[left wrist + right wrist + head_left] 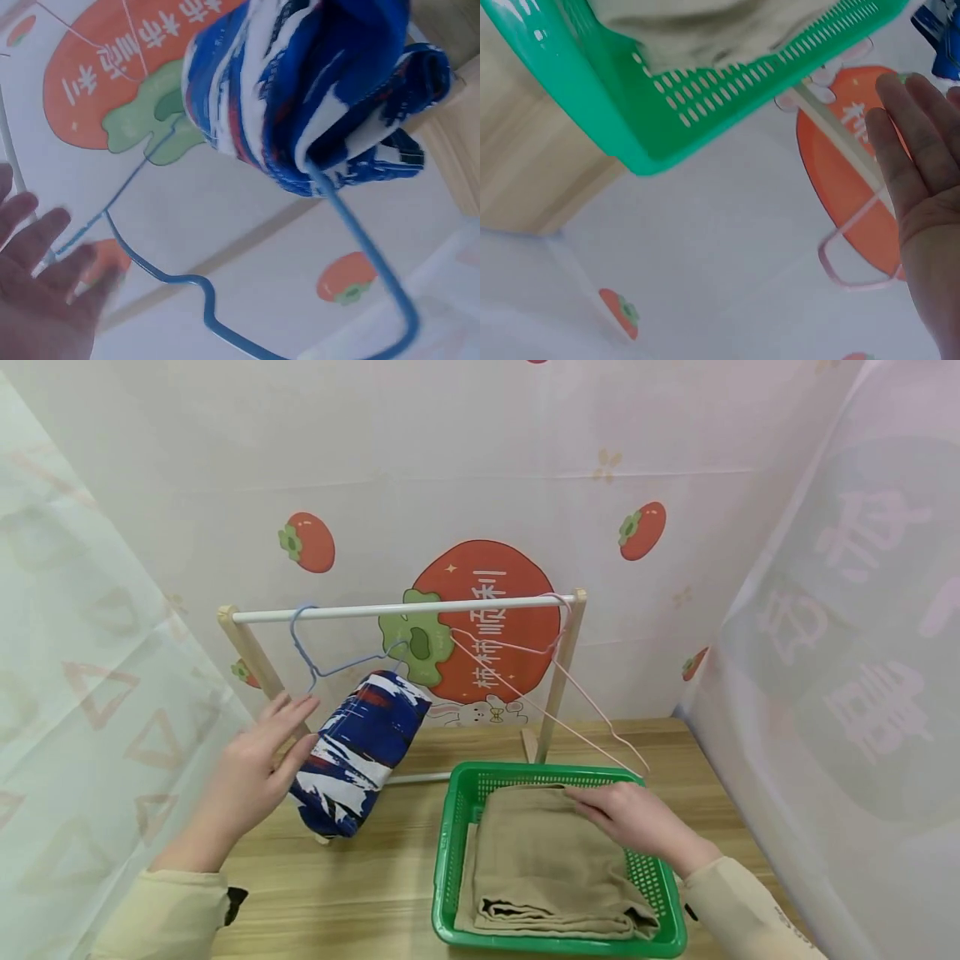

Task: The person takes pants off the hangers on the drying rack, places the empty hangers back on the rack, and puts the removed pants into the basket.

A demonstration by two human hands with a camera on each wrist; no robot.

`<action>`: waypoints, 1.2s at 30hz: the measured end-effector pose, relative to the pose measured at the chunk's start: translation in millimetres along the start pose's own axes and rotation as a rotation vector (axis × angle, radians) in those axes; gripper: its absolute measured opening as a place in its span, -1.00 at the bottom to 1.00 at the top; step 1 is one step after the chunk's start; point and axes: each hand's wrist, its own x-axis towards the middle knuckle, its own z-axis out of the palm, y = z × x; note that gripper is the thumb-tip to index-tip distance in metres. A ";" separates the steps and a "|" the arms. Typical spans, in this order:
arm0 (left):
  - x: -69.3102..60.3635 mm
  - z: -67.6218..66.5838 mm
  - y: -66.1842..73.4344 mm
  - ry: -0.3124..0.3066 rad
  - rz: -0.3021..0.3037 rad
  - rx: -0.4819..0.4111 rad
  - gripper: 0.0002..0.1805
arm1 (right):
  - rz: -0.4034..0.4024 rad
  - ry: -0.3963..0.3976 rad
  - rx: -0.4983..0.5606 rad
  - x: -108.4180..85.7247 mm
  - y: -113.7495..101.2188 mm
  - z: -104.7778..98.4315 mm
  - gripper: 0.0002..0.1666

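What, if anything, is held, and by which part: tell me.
Nothing is held: the left hand is open beside the blue patterned cloth, the right hand open near the folded tan cloth.

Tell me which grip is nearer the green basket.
Right. In the head view, the right grip is over the green basket; the left grip is well off to its left.

Persimmon-print backdrop (480, 435); wood-grain tabletop (337, 893)
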 end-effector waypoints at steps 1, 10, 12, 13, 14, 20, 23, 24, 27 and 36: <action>-2.7 -1.8 -1.5 0.016 -0.018 0.001 -0.48 | -0.002 0.026 -0.007 1.8 0.5 -3.9 -0.64; -24.4 -13.4 -13.7 -0.115 -0.360 -0.028 -0.31 | -0.106 0.383 -0.082 14.7 9.6 -36.1 -0.69; -29.2 -13.5 -16.7 -0.181 -0.432 -0.020 -0.31 | -0.133 0.484 -0.106 20.5 12.5 -45.6 -0.71; -31.9 -13.0 -17.7 -0.202 -0.462 -0.019 -0.32 | -0.139 0.530 -0.108 24.0 14.6 -50.1 -0.66; -34.7 -12.1 -18.9 -0.217 -0.484 -0.015 -0.34 | -0.145 0.569 -0.106 27.5 16.1 -55.3 -0.59; -48.2 -3.1 -25.3 -0.231 -0.543 -0.040 -0.53 | -0.093 0.695 -0.075 49.2 25.9 -84.2 -0.70; -51.7 0.6 -26.2 -0.246 -0.581 -0.056 -0.54 | -0.002 0.696 -0.068 60.2 31.4 -94.4 -0.60; -52.4 1.8 -26.7 -0.262 -0.604 -0.071 -0.51 | 0.034 0.692 -0.064 63.5 32.9 -97.4 -0.60; -54.1 4.6 -26.9 -0.300 -0.677 -0.121 -0.38 | 0.126 0.671 -0.046 73.1 36.0 -105.3 -0.61; -52.4 7.3 -27.9 -0.385 -0.800 -0.117 -0.14 | 0.228 0.617 0.031 101.3 33.4 -125.3 -0.53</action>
